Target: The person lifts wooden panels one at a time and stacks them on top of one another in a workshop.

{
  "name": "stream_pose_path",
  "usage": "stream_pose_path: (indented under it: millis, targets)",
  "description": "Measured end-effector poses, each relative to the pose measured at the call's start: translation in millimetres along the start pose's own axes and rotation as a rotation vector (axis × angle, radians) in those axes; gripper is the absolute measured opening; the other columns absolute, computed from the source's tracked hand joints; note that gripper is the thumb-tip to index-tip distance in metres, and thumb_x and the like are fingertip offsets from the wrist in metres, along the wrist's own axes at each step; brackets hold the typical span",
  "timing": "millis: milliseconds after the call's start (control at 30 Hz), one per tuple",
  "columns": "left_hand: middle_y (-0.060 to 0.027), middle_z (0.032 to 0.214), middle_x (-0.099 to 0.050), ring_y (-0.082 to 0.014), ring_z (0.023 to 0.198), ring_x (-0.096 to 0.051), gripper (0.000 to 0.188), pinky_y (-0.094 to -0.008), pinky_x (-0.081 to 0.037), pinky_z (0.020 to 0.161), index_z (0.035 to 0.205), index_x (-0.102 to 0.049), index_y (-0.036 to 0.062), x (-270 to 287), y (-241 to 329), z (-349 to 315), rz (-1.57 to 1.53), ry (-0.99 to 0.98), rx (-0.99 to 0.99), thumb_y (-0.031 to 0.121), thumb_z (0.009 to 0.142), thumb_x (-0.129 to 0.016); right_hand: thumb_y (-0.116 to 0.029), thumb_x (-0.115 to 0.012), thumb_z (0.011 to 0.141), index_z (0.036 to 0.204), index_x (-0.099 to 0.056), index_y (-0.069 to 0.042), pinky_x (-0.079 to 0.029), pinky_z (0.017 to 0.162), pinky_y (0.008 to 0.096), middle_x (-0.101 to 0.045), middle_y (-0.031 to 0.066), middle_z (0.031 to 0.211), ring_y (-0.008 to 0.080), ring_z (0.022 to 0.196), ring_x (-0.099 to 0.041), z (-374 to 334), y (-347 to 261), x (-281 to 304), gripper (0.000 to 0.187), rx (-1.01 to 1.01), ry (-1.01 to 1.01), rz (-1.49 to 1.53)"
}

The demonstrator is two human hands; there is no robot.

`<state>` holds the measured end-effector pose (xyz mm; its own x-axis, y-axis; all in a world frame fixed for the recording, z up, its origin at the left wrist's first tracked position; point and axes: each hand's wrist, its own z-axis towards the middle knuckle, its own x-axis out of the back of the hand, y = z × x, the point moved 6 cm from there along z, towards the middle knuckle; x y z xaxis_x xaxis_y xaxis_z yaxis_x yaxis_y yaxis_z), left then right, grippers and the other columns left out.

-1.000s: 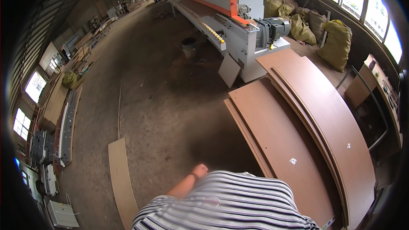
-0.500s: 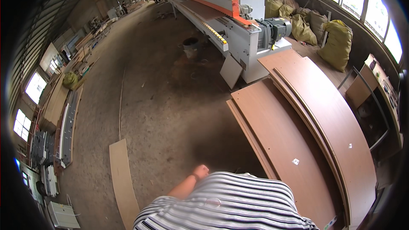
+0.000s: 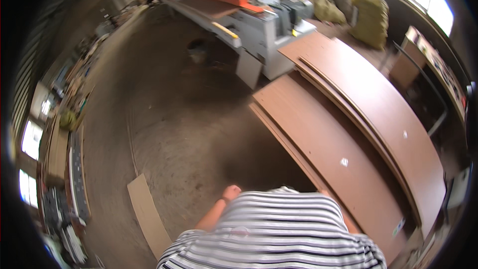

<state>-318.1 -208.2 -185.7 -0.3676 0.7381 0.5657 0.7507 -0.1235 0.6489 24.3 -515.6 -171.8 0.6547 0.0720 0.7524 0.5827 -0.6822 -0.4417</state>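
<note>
My left hand (image 3: 232, 192) hangs in front of my striped shirt (image 3: 279, 229), above the concrete floor. Its fingers look curled in, and nothing shows in them. Of my right arm (image 3: 350, 223), only a strip of forearm shows beside the shirt. A small part of my right hand (image 3: 323, 193) appears at the near edge of the lower stack of brown panels (image 3: 313, 129); its fingers are hidden, so its grip cannot be told. Behind that stack lies a higher stack of similar panels (image 3: 368, 87). White labels are on both.
A long grey machine (image 3: 271, 45) with an orange rail stands ahead, a bucket (image 3: 197, 52) beside it. A thin board (image 3: 148, 214) lies on the floor (image 3: 169, 134) at my left. Stuffed sacks (image 3: 370, 20) and a metal frame (image 3: 433, 89) are at the right.
The view has turned right and tilted down, so the machine sits farther left and higher. Part of my right forearm and hand has come into sight beside the panels. My left hand stays low before me.
</note>
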Motion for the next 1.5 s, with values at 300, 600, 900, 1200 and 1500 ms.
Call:
stream_pose_path:
  millis: [300,600,900,1200,1500]
  targets:
    - [-0.0096,0.071,-0.061,-0.0128,0.07,-0.056,0.028,-0.0286,-0.044,0.064,0.08,-0.061,0.0024,-2.4,-41.8,20.3,-0.05,-0.047,-0.041,0.029,0.079,-0.052,-0.024,-0.066,0.06,0.066,-0.06,-0.007,-0.046,0.061,0.0377,-0.059,0.0155,0.068,0.0295,0.068,-0.058,-19.3,3.5,-2.8,0.02,-0.223,-0.027,0.25]
    - [-0.0131,0.076,-0.062,-0.0204,0.072,-0.059,0.03,-0.0318,-0.046,0.066,0.084,-0.06,0.0009,-0.6,-36.8,37.4,0.038,-0.106,0.0,0.028,0.077,-0.049,-0.025,-0.068,0.059,0.062,-0.057,-0.004,-0.044,0.056,0.0366,-0.057,0.0158,0.064,0.0298,0.061,-0.055,-32.9,31.5,-4.4,0.024,-0.281,0.12,0.259]
    - [-0.0124,0.075,-0.063,-0.0224,0.074,-0.061,0.029,-0.0325,-0.046,0.068,0.084,-0.059,0.0014,-8.3,62.1,77.3,0.023,-0.101,0.027,0.027,0.077,-0.047,-0.026,-0.062,0.062,0.072,-0.06,-0.002,-0.046,0.068,0.0354,-0.06,0.0191,0.078,0.0308,0.076,-0.058,23.4,63.1,20.3,0.026,-0.177,-0.078,0.194]
    - [-0.0108,0.072,-0.061,-0.0165,0.061,-0.059,0.024,-0.029,-0.047,0.057,0.089,-0.056,0.0,-22.1,187.7,104.4,-0.153,-0.091,0.097,0.021,0.083,-0.046,-0.023,-0.063,0.059,0.063,-0.056,0.001,-0.045,0.058,0.0351,-0.055,0.0199,0.061,0.0307,0.061,-0.057,69.2,87.3,113.0,0.025,-0.182,0.078,0.355]
    - [-0.0105,0.07,-0.06,-0.0158,0.058,-0.056,0.024,-0.0285,-0.047,0.053,0.089,-0.053,-0.0004,0.2,254.9,168.0,-0.196,-0.111,0.047,0.021,0.086,-0.042,-0.022,-0.065,0.059,0.057,-0.051,0.001,-0.043,0.05,0.0341,-0.052,0.0172,0.054,0.0254,0.05,-0.052,51.4,145.9,101.5,0.027,-0.288,0.176,0.423]
